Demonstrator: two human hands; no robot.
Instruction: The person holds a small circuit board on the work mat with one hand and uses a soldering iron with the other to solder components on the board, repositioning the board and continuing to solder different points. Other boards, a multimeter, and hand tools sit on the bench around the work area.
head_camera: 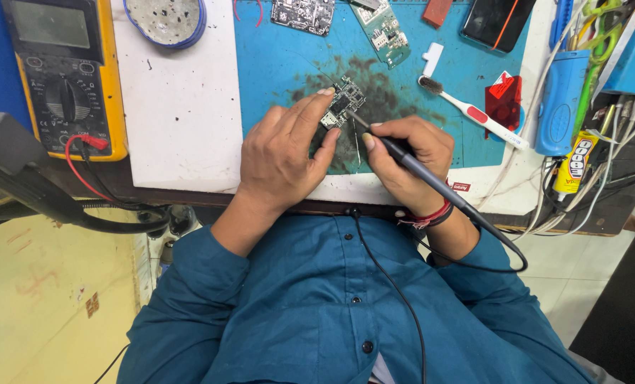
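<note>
Your two hands at one circuit board on the blue mat.
Your left hand [283,160] pins the board [340,104] with pressed fingertips at mat [274,57] centre; your right hand [408,162] keeps a closed grip on one soldering iron [431,181], tip at the board. Two more boards [303,14] lie above, one toothbrush [467,110] right, one multimeter [65,71] left on the table.
</note>
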